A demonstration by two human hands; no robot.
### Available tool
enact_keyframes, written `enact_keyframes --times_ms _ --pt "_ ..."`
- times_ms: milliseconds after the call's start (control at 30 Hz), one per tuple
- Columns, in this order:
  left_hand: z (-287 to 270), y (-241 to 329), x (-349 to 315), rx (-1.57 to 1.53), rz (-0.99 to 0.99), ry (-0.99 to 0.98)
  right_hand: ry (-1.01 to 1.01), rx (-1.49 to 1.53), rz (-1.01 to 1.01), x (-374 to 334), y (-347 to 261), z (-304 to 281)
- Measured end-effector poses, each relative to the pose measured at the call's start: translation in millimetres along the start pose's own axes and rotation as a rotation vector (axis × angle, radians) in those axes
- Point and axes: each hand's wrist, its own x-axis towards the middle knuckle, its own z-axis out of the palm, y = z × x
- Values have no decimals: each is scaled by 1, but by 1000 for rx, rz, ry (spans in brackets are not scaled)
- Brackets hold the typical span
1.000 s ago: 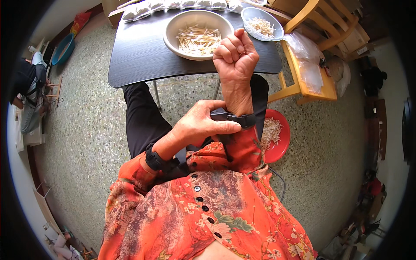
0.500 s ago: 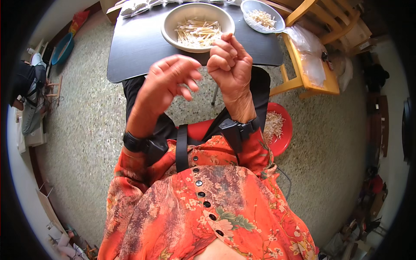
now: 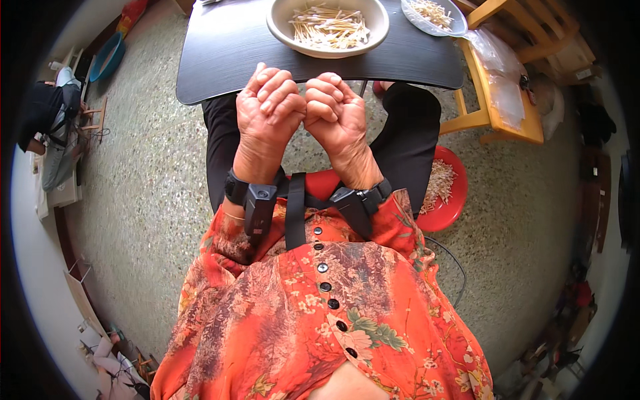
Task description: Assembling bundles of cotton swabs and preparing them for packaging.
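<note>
Side by side just off the near edge of the black table [image 3: 227,70], my left hand [image 3: 270,110] and my right hand [image 3: 335,113] meet at their inner sides. Both are closed, fingers curled in; whatever is inside them is hidden. Beyond them on the table stands a beige bowl [image 3: 327,52] with many cotton swabs [image 3: 330,28] in it. To its right, a pale translucent bowl [image 3: 455,28] holds more swabs. A red basin [image 3: 459,200] on the floor by my right leg has a heap of swabs in it.
A yellow wooden chair [image 3: 513,127] at the right bears clear plastic bags [image 3: 503,93]. Far left, another person [image 3: 47,117] sits near a small wooden stool [image 3: 97,117]. A teal basin [image 3: 110,57] leans by the wall. A dark cable [image 3: 457,260] lies on the speckled floor.
My left hand has curled closed and come over to touch the right one. My right hand has lowered toward me. The whole view has shifted, with the table now higher in it.
</note>
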Motion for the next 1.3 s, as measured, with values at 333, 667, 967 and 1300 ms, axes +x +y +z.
enact_keyframes --times_ms 333,667,967,1300 --pt "-17 -2 -1 50 121 61 132 -41 -69 -1 -9 -11" --pt "-12 -2 -1 425 223 166 258 -282 -187 4 -9 -11" --pt "12 -12 -7 671 169 208 268 76 -71 -2 -14 -14" --pt "75 -32 -44 1735 110 -40 290 19 -149 -5 -29 -17"
